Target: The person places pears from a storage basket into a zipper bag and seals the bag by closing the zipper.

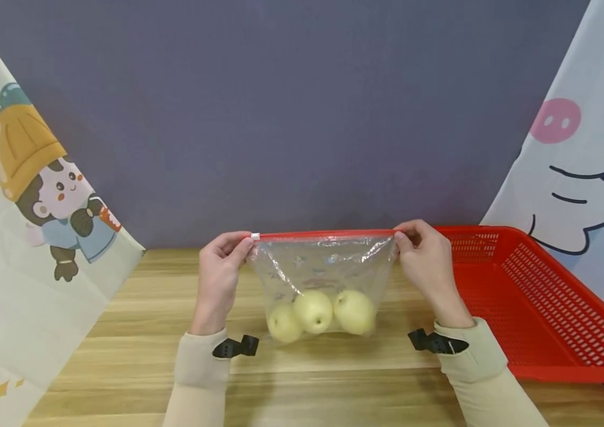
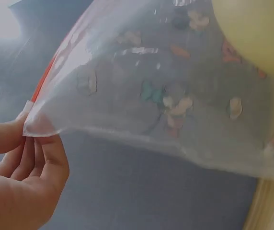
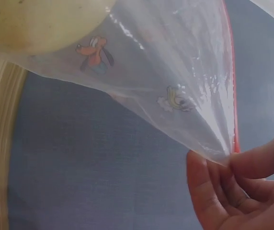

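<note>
A clear zip bag [image 1: 328,267] with a red zip strip along its top hangs stretched between both hands. In its bottom lie three pale yellow pears [image 1: 313,311], side by side. My left hand [image 1: 221,267] pinches the bag's top left corner, where a white slider [image 1: 255,236] sits on the strip. The top right corner is pinched between thumb and fingers of my right hand [image 1: 425,261]. Small cartoon prints show on the plastic in both wrist views, and part of a pear [image 2: 256,33] fills a corner of the left wrist view.
A red plastic basket [image 1: 515,314] with perforated walls stands on the right of the wooden table [image 1: 136,350]. Behind the table rises a dark grey backdrop [image 1: 302,118], flanked by pale side panels [image 1: 3,249] with cartoon figures.
</note>
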`<state>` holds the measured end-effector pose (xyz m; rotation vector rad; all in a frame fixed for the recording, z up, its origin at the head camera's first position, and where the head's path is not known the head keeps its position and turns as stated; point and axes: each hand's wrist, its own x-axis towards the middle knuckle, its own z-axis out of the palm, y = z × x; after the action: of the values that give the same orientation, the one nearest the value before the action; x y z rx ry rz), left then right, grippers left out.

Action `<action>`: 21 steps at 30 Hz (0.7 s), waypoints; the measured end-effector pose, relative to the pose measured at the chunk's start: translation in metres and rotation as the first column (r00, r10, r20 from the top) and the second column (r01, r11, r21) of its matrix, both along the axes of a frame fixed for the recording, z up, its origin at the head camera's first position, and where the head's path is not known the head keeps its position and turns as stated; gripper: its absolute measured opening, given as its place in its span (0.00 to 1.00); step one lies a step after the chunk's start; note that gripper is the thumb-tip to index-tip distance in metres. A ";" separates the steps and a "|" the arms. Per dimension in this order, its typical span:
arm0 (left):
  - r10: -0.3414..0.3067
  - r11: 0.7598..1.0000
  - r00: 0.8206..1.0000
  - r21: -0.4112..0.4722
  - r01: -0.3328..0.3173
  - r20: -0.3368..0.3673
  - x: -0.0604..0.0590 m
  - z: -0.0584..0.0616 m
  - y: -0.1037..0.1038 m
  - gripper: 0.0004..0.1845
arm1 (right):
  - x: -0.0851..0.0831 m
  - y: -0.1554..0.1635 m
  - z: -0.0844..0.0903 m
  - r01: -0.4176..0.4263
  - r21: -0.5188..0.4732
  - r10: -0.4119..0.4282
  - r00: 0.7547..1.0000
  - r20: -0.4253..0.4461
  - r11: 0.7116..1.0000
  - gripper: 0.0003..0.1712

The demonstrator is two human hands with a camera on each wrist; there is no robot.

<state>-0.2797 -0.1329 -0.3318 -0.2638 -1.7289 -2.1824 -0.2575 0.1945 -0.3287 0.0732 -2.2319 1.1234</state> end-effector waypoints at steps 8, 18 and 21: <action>0.058 0.985 0.998 0.160 -0.059 0.013 0.000 -0.003 0.012 0.06 | 0.002 -0.011 0.008 -0.010 0.209 0.028 0.996 -0.080 0.978 0.09; 0.090 0.986 0.995 0.135 -0.094 0.036 0.004 -0.002 0.021 0.03 | 0.016 -0.051 0.028 -0.071 0.591 0.237 0.949 -0.208 0.804 0.17; 0.081 0.987 0.996 0.136 -0.085 0.030 0.004 -0.002 0.022 0.03 | 0.019 -0.072 0.034 -0.126 0.632 0.302 0.937 -0.178 0.765 0.20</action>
<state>-0.2752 -0.1106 -0.3336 -0.1291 -1.5638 -2.2394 -0.2381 0.1223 -0.2943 0.7336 -2.2770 0.4018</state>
